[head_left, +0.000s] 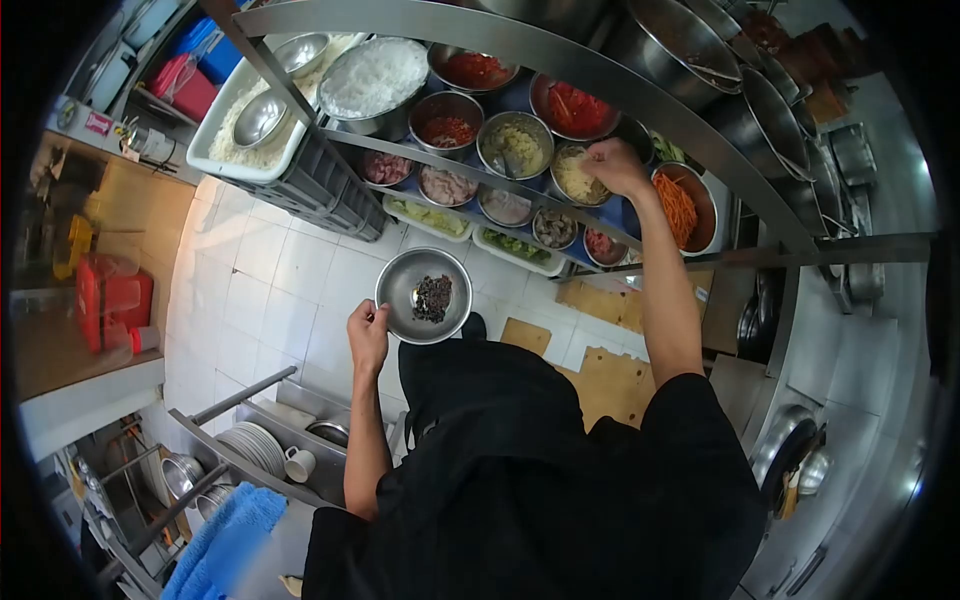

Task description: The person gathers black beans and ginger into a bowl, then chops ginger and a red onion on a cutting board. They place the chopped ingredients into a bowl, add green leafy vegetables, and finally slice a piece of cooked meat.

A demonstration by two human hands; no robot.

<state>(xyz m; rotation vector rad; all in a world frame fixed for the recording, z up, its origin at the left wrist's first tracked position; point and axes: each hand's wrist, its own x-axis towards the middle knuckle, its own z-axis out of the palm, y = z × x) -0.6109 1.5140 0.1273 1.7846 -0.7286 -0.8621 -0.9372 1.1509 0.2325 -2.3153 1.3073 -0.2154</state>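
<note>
The left hand (369,335) pinches the near-left rim of a shallow round steel bowl (398,282), thumb laid over the edge; the bowl is in front of the person's black clothing (520,470), above a white tiled floor (270,300), with a small heap of dark chopped food (432,298) toward the right of its inside. The right hand (617,168) reaches far and to the right, its fingers bent down over a round metal bowl of pale yellow shreds (573,178); whether the fingertips are pressed together on any shreds cannot be told, as the hand hides them. Just right of that arm is a bowl of bright orange strips (675,208), and beyond the hand, slightly left, is a metal bowl of glossy red pieces (575,108). Left of the shreds stands a metal bowl of pale yellow-green minced food (520,140), with a utensil in it. A nearer row of smaller bowls includes one of greyish pieces (553,228). Farther left, a white rectangular tub (236,172) contains white grains and two round metal vessels. On the near left are stacked white plates (250,448), a white mug (299,463) and a bright blue cloth (235,530).
</note>
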